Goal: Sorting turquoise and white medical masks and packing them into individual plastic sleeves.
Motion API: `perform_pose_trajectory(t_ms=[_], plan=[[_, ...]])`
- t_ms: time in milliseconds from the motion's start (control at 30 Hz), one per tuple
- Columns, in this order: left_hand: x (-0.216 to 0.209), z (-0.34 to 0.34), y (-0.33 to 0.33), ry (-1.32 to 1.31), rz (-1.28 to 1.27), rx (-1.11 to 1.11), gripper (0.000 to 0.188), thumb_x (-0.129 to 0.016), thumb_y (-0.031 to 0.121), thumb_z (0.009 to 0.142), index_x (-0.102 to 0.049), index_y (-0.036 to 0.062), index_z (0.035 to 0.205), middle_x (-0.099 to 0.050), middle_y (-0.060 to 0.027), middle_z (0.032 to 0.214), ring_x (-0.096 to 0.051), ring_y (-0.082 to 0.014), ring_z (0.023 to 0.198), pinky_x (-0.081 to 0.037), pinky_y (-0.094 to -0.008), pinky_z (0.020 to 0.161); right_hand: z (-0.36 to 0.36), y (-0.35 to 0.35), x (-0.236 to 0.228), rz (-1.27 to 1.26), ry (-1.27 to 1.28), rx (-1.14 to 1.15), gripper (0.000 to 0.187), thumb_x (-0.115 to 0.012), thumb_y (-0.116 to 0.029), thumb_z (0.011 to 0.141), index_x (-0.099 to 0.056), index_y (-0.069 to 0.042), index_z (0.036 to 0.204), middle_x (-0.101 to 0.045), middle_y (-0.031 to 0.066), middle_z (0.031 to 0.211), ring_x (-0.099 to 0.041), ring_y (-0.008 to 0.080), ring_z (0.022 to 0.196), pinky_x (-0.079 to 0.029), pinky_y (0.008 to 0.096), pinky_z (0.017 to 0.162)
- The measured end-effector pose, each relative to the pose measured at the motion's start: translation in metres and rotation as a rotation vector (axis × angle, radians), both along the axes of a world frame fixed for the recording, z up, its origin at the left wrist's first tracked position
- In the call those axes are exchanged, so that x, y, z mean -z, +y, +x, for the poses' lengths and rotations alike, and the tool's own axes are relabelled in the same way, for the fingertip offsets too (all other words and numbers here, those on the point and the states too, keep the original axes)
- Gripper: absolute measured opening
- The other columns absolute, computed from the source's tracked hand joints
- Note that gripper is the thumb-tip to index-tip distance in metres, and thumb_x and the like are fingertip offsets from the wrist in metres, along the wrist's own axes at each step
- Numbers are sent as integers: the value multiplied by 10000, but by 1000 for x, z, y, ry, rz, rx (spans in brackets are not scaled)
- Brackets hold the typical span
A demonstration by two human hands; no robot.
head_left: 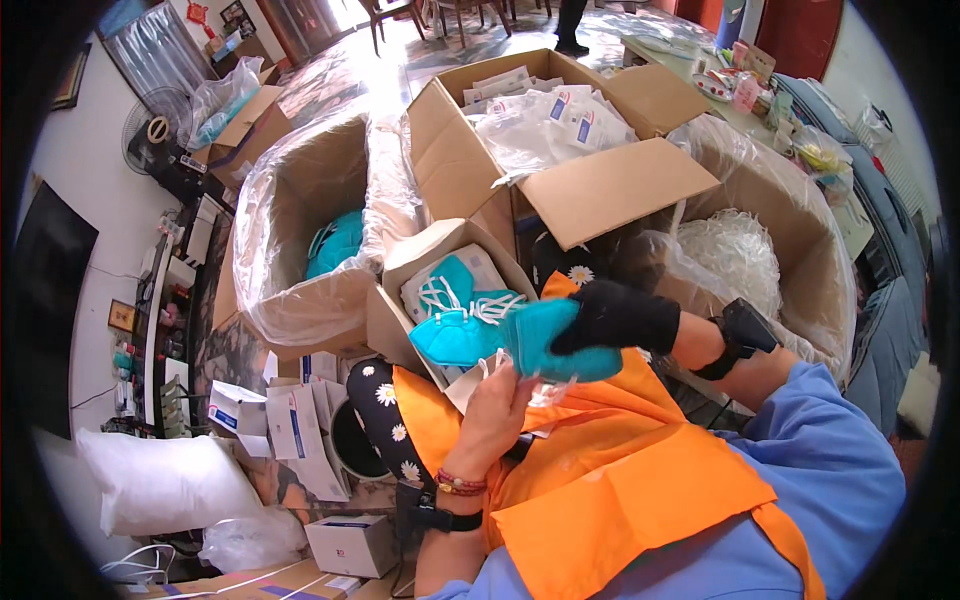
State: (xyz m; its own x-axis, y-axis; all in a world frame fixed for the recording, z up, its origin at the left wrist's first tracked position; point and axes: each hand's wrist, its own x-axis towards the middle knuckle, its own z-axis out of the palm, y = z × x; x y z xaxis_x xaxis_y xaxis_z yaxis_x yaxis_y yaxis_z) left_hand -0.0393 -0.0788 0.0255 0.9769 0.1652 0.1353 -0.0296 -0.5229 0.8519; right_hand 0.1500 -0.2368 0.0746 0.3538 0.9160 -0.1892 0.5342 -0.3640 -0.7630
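A teal face mask hangs over my lap, gripped by my right hand in a black glove. My bare left hand is closed at the mask's lower left, its fingers pinching white elastic straps. Just beyond, a small open carton holds more teal masks with white straps lying across them. Flat white packets show behind those masks. The held mask covers the carton's right side.
A plastic-lined box with teal masks stands left, and another lined box with white elastic strands right. Between them, a large open carton holds white packets. Folded white cartons lie at my left.
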Motion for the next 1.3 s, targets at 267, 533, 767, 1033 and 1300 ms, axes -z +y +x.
perform_pose_trajectory(t_ms=[267,533,767,1033,1300], plan=[[27,-28,51,192,81,-147,186,-408,30,927,-592,7,945,-623,-118,782,-644,-244,763,-518,-351,718,54,-23,-25,187,504,483,312,-757,-170,806,-698,11,1053,-711,70,965,-652,130,814,-530,287,800],[-9,-9,9,280,-584,-22,256,-440,207,1042,-592,10,1103,-592,-2,777,-623,-94,693,-530,-239,657,43,-18,-48,215,463,451,301,-733,-145,818,-698,13,1071,-714,72,958,-660,133,833,-525,285,825],[-1,-6,12,316,-621,105,323,-488,324,1027,-632,42,1092,-657,-14,869,-643,-88,795,-526,-225,677,55,-22,-62,421,404,500,286,-720,-217,847,-725,16,1011,-726,84,893,-651,114,803,-531,279,788],[-7,2,9,230,-858,283,368,-557,198,991,-497,-2,1294,-662,-118,1098,-646,-197,1051,-509,-325,896,47,-11,-76,445,416,393,375,-763,-273,809,-714,40,1009,-720,88,882,-646,106,766,-533,268,762],[-19,4,15,368,-1017,256,434,-422,333,1045,-518,-12,1291,-662,-119,1104,-647,-200,1052,-515,-328,910,44,-9,-90,379,234,377,287,-713,-204,849,-709,23,1026,-717,58,929,-635,94,817,-509,264,815]])
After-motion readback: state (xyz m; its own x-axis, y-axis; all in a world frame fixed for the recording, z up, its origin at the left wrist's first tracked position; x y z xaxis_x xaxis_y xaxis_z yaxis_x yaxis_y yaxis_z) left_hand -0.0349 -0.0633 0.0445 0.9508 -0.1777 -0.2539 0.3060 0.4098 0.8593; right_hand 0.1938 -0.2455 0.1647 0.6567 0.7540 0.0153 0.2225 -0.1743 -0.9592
